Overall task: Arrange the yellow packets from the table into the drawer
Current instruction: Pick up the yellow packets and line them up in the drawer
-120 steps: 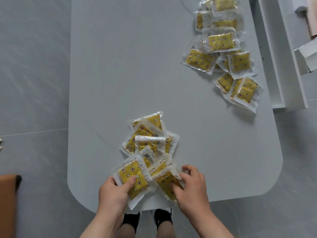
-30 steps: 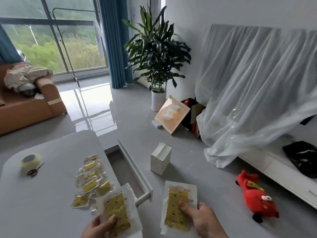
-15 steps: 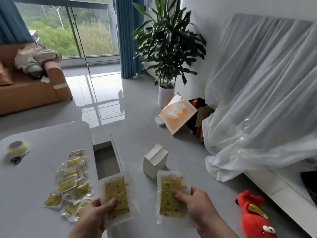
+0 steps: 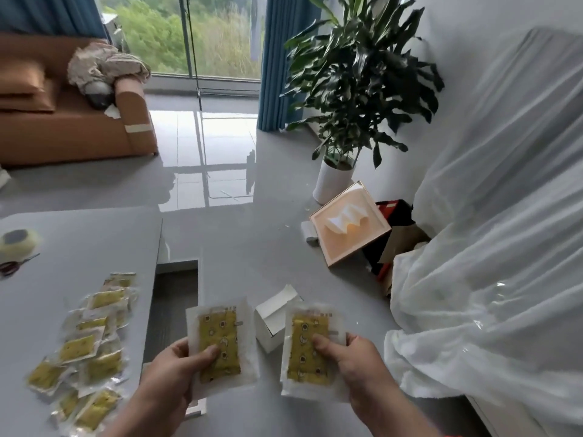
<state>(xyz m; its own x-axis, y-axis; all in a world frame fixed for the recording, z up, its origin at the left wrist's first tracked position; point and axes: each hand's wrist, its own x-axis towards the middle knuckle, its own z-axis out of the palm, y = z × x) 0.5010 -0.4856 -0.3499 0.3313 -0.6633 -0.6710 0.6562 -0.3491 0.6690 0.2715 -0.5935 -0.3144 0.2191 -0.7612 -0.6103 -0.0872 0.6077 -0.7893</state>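
My left hand (image 4: 172, 370) grips a yellow packet (image 4: 219, 342) in clear wrap, thumb across its front. My right hand (image 4: 356, 364) grips a second yellow packet (image 4: 307, 348) the same way. Both packets are held upright in the air, beside the table's right edge. The open drawer (image 4: 175, 298) shows as a dark slot just left of and behind the left packet. A pile of several more yellow packets (image 4: 85, 348) lies on the grey table (image 4: 79, 247) at lower left.
A tape roll (image 4: 19, 242) and scissors (image 4: 14, 266) lie at the table's far left. On the floor stand a small white box (image 4: 273, 320), a tilted picture frame (image 4: 350, 227), a potted plant (image 4: 344, 99) and furniture under a clear sheet (image 4: 489, 247). An orange sofa (image 4: 72, 121) is far left.
Four seconds ago both hands were picking packets from a pile on the table. Since then the view has lifted and swung left; both hands carry one packet each, now nearer the drawer.
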